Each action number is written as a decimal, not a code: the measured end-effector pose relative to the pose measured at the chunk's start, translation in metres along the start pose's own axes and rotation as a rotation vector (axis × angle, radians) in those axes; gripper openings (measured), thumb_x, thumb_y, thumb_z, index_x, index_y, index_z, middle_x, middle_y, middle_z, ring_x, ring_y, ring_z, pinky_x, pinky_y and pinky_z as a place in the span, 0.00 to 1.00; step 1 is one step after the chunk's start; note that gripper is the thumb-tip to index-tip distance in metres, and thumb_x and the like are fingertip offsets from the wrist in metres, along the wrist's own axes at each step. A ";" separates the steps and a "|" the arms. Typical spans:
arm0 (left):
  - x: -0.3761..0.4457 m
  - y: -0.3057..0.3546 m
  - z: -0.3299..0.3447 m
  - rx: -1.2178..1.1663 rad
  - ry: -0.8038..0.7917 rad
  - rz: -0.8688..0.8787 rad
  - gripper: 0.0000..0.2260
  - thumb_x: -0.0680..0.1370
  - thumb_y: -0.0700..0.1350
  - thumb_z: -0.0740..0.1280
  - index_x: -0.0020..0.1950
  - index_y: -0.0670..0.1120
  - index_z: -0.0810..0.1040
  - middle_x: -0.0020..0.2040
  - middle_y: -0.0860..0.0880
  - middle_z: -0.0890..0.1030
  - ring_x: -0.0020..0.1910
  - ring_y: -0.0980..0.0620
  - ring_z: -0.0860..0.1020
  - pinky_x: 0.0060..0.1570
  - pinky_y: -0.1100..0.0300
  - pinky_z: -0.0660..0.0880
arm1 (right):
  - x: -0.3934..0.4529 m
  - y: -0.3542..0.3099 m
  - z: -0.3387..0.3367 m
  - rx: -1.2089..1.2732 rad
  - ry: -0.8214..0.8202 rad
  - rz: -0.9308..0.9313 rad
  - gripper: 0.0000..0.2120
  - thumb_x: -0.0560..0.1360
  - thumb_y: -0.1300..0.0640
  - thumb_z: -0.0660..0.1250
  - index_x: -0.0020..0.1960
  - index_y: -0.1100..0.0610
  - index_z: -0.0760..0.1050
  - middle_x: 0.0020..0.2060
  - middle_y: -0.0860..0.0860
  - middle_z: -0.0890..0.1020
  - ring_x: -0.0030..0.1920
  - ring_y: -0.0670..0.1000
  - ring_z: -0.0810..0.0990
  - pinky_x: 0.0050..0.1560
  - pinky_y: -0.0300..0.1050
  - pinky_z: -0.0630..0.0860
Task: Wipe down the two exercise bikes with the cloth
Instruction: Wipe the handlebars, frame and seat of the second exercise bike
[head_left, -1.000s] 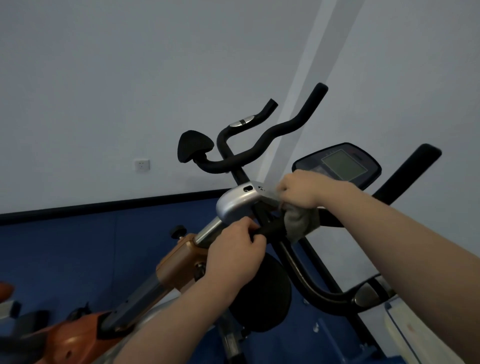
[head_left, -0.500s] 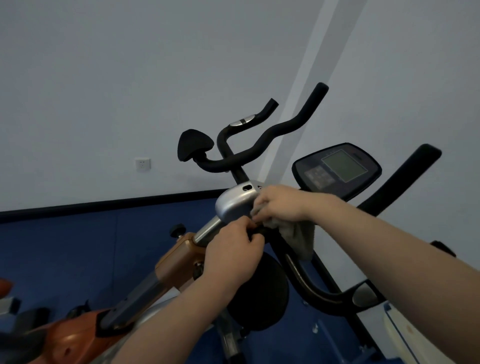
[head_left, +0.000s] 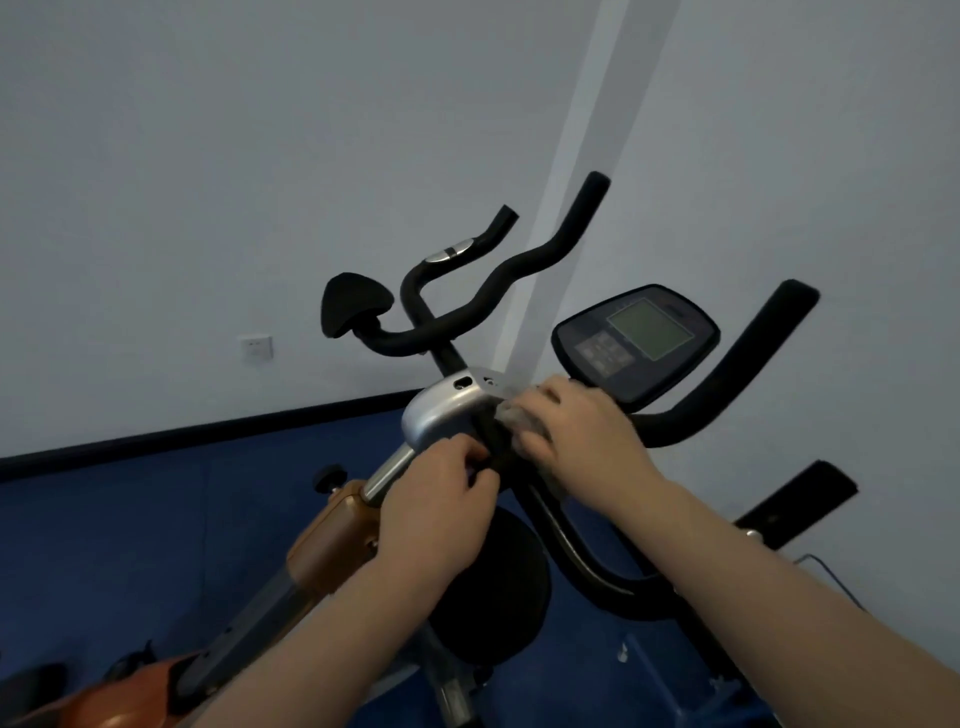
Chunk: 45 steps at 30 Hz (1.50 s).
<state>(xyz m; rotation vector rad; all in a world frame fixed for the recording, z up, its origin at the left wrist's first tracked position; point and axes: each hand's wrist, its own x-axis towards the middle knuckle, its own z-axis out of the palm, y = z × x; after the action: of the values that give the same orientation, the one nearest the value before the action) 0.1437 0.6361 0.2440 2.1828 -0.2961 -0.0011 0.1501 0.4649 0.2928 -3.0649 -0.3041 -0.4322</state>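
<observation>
Console (head_left: 636, 343) behind, cloth (head_left: 519, 421) apparently half-hidden.

Below me lay a blue floor (head_left: 130, 545), meeting the pale wall along a dark skirting strip (head_left: 208, 431). The orange-framed exercise bike (head_left: 332, 535) stood on it (its base out of sight), and a second bike (head_left: 639, 343) just beside it.
</observation>
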 end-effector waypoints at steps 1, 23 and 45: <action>0.003 0.004 -0.002 0.012 0.006 0.023 0.08 0.77 0.49 0.63 0.55 0.58 0.76 0.38 0.60 0.75 0.36 0.66 0.73 0.31 0.68 0.63 | 0.003 0.011 -0.004 -0.094 0.063 0.061 0.13 0.77 0.50 0.61 0.58 0.53 0.76 0.52 0.52 0.74 0.51 0.54 0.72 0.50 0.47 0.68; 0.070 0.080 0.010 -0.499 -0.273 0.444 0.08 0.73 0.37 0.73 0.49 0.48 0.82 0.44 0.50 0.84 0.45 0.56 0.82 0.48 0.65 0.77 | -0.034 0.045 -0.061 0.992 0.090 0.321 0.04 0.79 0.56 0.65 0.49 0.52 0.78 0.41 0.46 0.83 0.43 0.45 0.82 0.42 0.36 0.76; 0.063 0.078 0.027 -0.354 -0.156 0.080 0.11 0.73 0.40 0.68 0.52 0.54 0.79 0.45 0.55 0.81 0.44 0.58 0.79 0.44 0.61 0.75 | -0.027 0.064 -0.103 0.379 0.866 0.806 0.13 0.72 0.49 0.71 0.40 0.52 0.68 0.33 0.42 0.73 0.35 0.46 0.72 0.33 0.42 0.64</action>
<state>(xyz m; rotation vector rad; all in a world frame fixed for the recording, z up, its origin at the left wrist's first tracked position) 0.1859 0.5572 0.2969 1.8209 -0.4364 -0.1678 0.1096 0.3912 0.3843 -2.0886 0.7351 -1.3126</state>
